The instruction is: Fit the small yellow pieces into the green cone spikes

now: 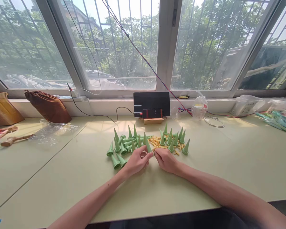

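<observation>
Head view showed the left hand and right hand angled inward, nearly meeting nearer the wearer than the phone, the left grip closed around a green cone there. The right grip curled beside the cone's base, contents indeterminable; the phone's digits were too small to read surely.

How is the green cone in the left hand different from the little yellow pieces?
The green cone is much bigger than any one of the yellow pieces. The cone is green and tapers to a point; the pieces are yellow and stubby. The cone is held tip up in the left hand, while most yellow pieces lie jumbled on the table. Both have many others like them there.
</observation>
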A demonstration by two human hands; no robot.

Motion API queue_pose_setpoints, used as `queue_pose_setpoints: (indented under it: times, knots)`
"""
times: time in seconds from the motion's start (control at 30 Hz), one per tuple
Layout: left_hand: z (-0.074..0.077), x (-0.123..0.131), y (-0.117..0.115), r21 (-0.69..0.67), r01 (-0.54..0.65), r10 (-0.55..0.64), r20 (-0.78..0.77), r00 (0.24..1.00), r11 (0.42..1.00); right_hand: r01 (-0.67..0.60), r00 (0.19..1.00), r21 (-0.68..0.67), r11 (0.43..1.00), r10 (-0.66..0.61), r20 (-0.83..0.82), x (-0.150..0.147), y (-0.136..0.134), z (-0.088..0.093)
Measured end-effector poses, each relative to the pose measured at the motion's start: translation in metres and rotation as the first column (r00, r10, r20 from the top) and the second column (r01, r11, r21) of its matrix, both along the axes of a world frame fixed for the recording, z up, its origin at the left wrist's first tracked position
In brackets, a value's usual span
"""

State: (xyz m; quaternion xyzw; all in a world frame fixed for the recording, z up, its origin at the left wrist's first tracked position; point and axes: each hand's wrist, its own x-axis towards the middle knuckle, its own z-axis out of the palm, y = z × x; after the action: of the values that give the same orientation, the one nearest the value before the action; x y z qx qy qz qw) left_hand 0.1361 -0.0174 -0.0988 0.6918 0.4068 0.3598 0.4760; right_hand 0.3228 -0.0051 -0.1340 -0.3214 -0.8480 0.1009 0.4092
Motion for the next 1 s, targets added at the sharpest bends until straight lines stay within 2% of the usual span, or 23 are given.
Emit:
queue_pose_setpoints:
  times: [0.33,0.47,0.57,0.7,0.8,0.87,0.93,1.0]
  knots:
    - [-0.001,0.001,0.001,0.227,-0.033,0.065,-0.137,0.988,0.973,-0.012,1.000,-0.035,0.999,0.011,-0.018,0.000,0.000,0.000]
    - [-0.005,-0.003,0.004,0.366,-0.043,0.121,-0.194,0.973,0.930,-0.027,0.999,-0.051,0.998,0.026,-0.024,0.000,0.000,0.001]
    - [-0.008,-0.007,0.006,0.464,-0.006,0.136,-0.247,0.959,0.886,-0.037,0.999,-0.051,0.998,0.035,-0.036,0.000,0.000,0.000]
    - [-0.011,-0.007,0.008,0.546,0.000,0.169,-0.260,0.951,0.838,-0.012,0.997,-0.040,0.999,0.009,-0.079,-0.003,0.001,-0.004]
    - [-0.009,-0.003,0.006,0.519,-0.077,0.217,-0.214,0.952,0.851,0.048,0.990,-0.042,0.998,-0.053,-0.132,-0.007,0.002,-0.005]
    - [-0.005,-0.001,0.005,0.433,-0.154,0.243,-0.158,0.957,0.888,0.094,0.978,-0.044,0.995,-0.101,-0.181,-0.007,0.003,-0.004]
    - [0.000,0.000,0.005,0.266,-0.198,0.224,-0.069,0.972,0.943,0.144,0.960,-0.050,0.988,-0.152,-0.235,-0.006,0.005,-0.002]
    - [0.004,0.001,0.006,0.050,-0.164,0.162,0.040,0.986,0.985,0.185,0.944,-0.057,0.981,-0.193,-0.268,-0.004,0.007,-0.001]
